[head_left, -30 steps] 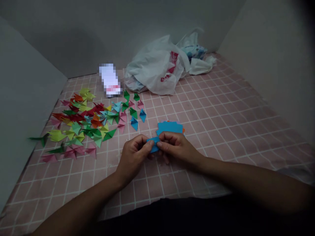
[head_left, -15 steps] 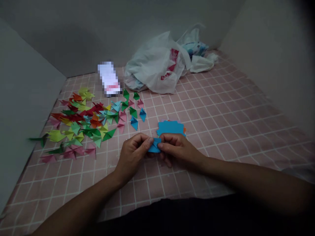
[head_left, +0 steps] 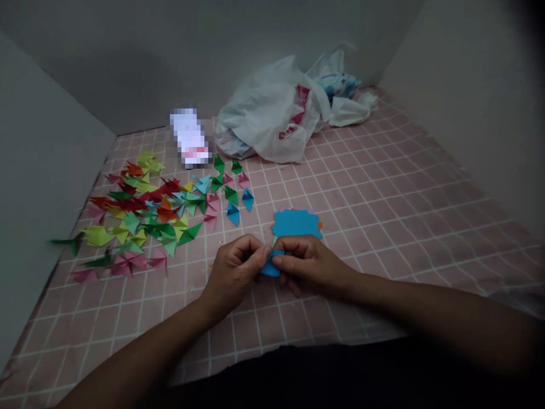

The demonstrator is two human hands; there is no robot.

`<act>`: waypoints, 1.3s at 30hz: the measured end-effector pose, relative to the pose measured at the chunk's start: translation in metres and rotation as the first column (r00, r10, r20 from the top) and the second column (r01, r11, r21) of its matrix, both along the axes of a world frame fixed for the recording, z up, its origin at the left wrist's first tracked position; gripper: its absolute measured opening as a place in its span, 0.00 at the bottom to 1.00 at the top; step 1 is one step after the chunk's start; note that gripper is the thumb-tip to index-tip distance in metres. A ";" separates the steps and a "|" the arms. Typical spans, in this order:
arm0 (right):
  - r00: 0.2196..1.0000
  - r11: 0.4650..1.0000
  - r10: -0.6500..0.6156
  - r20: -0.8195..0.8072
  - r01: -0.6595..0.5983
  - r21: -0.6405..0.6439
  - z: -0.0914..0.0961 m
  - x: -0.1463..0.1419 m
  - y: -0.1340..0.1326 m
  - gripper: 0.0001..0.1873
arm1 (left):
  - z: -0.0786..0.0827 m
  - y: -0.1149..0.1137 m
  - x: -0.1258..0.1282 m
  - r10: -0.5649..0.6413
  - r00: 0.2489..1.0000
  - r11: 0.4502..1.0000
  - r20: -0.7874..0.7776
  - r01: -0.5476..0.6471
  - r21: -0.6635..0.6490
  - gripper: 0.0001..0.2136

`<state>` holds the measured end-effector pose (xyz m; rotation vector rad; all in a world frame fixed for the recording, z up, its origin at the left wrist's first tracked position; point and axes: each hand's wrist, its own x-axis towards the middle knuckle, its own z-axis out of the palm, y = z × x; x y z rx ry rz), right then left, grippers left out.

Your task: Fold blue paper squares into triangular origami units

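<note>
My left hand point(head_left: 236, 270) and my right hand point(head_left: 304, 262) meet over the pink checked cloth point(head_left: 383, 193), both pinching a small blue folded paper point(head_left: 271, 267) between thumbs and fingertips. Most of that paper is hidden by my fingers. Just beyond my right hand lies a stack of blue paper sheets point(head_left: 296, 222) with orange edges showing underneath. To the left spreads a pile of folded paper pieces point(head_left: 149, 213) in red, green, yellow, pink and blue.
A crumpled white plastic bag point(head_left: 272, 116) and a second bag point(head_left: 340, 91) sit at the back. A small white packet point(head_left: 189, 139) lies left of them. Grey walls close in on the left, back and right.
The blue paper has been folded smaller and now shows less between my fingertips. Both hands shifted slightly lower and closer together.
</note>
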<state>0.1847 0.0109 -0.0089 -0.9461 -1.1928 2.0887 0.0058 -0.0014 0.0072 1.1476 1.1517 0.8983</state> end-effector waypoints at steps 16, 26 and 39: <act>0.985 0.920 -0.155 0.071 0.118 0.373 0.005 0.004 0.012 0.10 | 0.005 0.006 -0.003 -0.143 0.960 0.989 -0.242 0.150 0.009 0.05; 0.990 0.979 -0.143 -0.007 0.142 0.145 -0.002 0.003 0.011 0.11 | 0.001 0.006 0.000 0.070 0.993 0.997 0.093 -0.071 0.013 0.11; 0.990 0.987 -0.127 -0.059 0.132 0.094 -0.005 0.003 0.011 0.10 | 0.003 0.005 0.000 0.082 0.996 0.987 0.030 -0.086 0.133 0.09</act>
